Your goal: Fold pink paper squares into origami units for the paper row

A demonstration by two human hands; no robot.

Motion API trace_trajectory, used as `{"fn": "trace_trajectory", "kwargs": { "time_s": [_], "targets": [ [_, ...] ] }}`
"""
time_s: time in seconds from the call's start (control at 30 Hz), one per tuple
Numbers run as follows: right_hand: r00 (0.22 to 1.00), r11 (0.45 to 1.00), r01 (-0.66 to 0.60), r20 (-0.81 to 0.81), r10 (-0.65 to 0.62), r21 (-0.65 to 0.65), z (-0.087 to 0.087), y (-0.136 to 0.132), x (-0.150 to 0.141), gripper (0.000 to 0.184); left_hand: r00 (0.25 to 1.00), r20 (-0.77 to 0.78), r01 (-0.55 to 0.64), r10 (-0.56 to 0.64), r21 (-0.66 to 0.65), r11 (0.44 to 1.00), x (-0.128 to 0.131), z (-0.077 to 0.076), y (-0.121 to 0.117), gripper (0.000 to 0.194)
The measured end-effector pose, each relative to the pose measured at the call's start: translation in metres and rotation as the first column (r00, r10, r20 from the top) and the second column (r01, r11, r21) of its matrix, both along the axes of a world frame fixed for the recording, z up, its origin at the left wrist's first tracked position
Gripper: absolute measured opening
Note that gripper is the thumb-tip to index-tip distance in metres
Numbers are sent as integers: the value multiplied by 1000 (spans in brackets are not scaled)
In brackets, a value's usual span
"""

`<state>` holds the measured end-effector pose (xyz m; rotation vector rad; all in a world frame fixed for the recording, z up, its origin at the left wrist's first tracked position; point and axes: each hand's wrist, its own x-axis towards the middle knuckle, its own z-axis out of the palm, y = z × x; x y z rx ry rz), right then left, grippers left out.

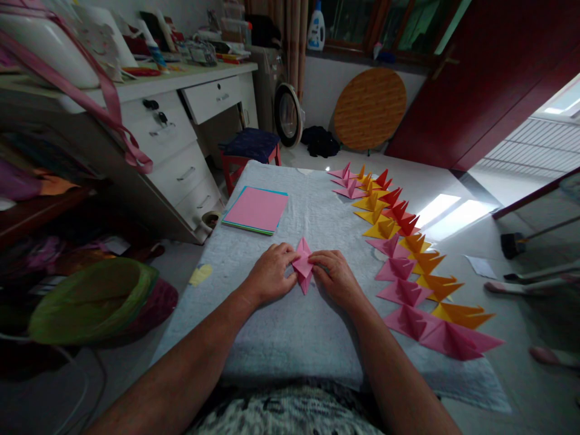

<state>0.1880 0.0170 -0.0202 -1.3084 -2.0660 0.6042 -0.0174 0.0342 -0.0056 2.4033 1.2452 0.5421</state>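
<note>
A pink folded origami paper (303,264), diamond-shaped with points toward and away from me, lies on the cloth-covered table (267,338). My left hand (274,272) pinches its left corner between thumb and fingers. On the opposite corner, the fingers of my right hand (334,275) are closed. Beyond my left hand sits a stack of square coloured paper (257,209), pink on top with blue and green edges showing. Rows of folded paper cranes, among them a pink crane (403,292), a yellow crane (383,228) and a red crane (408,223), stand along the table's right side.
A bin with a green liner (93,296) is on the floor at left. Behind it stands a white desk (167,139) with drawers. A stool (249,145) is past the table's far edge, near a washing machine (287,115) with its door open. A round wooden board (370,109) leans on the wall.
</note>
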Motion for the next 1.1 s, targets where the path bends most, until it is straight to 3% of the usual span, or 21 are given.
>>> {"fn": "trace_trajectory", "kwargs": {
  "time_s": [0.2,0.37,0.73,1.0,1.1],
  "targets": [
    [997,997,77,21,-77,14,-3,6,-4,19,992,58,-107,110,-52,993,4,-3,5,11],
    [980,984,171,97,-175,43,-9,8,-10,15,979,2,-202,202,-19,979,10,-5,9,10],
    [923,932,363,133,-362,15,-10,13,-21,19,956,-31,-294,292,-54,954,4,-9,11,9],
    [878,901,429,204,-434,73,-8,10,-26,20,933,-125,-336,338,34,941,10,-7,7,12],
    [865,893,439,224,-449,99,-8,10,-27,19,948,-102,-290,302,113,950,11,-5,2,11]
  ]
}}
